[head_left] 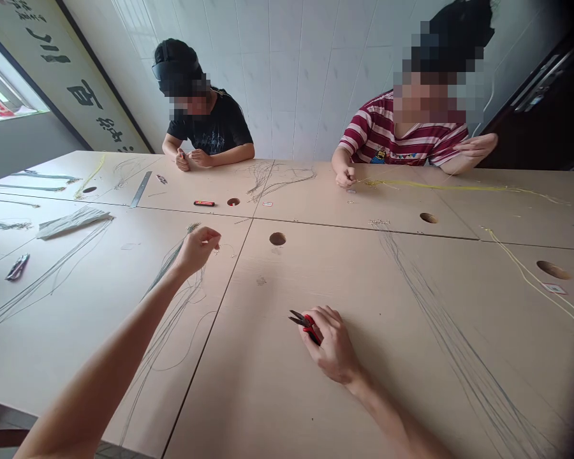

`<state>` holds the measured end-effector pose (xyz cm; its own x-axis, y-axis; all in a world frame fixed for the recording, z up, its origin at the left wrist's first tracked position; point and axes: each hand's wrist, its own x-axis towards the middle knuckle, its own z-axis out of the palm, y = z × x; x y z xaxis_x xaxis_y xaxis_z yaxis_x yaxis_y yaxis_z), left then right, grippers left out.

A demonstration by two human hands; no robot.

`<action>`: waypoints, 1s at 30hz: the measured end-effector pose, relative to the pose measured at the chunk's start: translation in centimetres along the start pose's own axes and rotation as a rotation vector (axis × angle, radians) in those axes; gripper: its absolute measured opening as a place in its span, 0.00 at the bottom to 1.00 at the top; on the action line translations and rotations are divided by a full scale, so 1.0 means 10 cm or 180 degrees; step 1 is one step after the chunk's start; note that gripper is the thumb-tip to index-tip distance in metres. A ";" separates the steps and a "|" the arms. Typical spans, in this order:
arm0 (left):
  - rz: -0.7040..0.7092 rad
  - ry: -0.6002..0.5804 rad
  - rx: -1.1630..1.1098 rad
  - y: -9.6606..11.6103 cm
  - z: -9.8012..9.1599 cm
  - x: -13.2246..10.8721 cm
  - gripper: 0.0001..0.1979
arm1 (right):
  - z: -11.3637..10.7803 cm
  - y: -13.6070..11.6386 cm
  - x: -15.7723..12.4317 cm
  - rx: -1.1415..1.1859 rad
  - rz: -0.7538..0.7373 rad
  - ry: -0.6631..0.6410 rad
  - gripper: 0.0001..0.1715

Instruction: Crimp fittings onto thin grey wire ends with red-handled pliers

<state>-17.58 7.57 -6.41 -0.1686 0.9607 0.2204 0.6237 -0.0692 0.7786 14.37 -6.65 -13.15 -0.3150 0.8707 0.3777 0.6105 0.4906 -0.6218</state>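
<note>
My right hand (332,344) is wrapped round small pliers (307,324) with red handles and dark jaws, which point to the left and stand apart. It rests low over the middle of the table. My left hand (198,252) reaches out farther, its fingertips pinched together; whatever is between them is too small to make out. Under and beside that hand lie thin grey-green cords (172,319), running towards me, with small metal ends (192,227) just past the hand. Tiny metal bits lie near its fingertips. Another bundle of thin cords (425,293) is spread to the right.
Across the table (249,382) sit two people, one in a black shirt (215,124), one in a striped shirt (363,127) handling yellow cords (440,186). A ruler (141,189), a red-and-black knife-like tool (204,203), a flat bag (74,223) and round table holes (277,238) are also around.
</note>
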 end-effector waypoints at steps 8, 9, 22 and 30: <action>-0.0024 -0.0055 -0.0109 0.24 0.01 -0.05 0.08 | -0.01 0.00 0.01 0.0155 0.0098 0.0054 0.04; -0.0015 -0.0068 -0.0139 0.30 0.02 -0.08 0.09 | -0.02 -0.01 0.02 0.0256 0.0193 0.0076 0.04; 0.0015 -0.1487 -0.0703 1.11 0.52 -0.97 0.09 | -0.22 -0.52 0.40 0.3610 0.2431 -0.0176 0.14; -0.0097 -0.1617 -0.1052 1.20 0.70 -1.14 0.07 | -0.18 -0.50 0.47 0.4449 0.2762 0.0014 0.10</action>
<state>-2.87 -2.35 -3.67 0.2537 0.9660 -0.0494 0.3404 -0.0413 0.9394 11.12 -5.06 -7.06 -0.2461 0.8863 -0.3923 -0.4971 -0.4629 -0.7339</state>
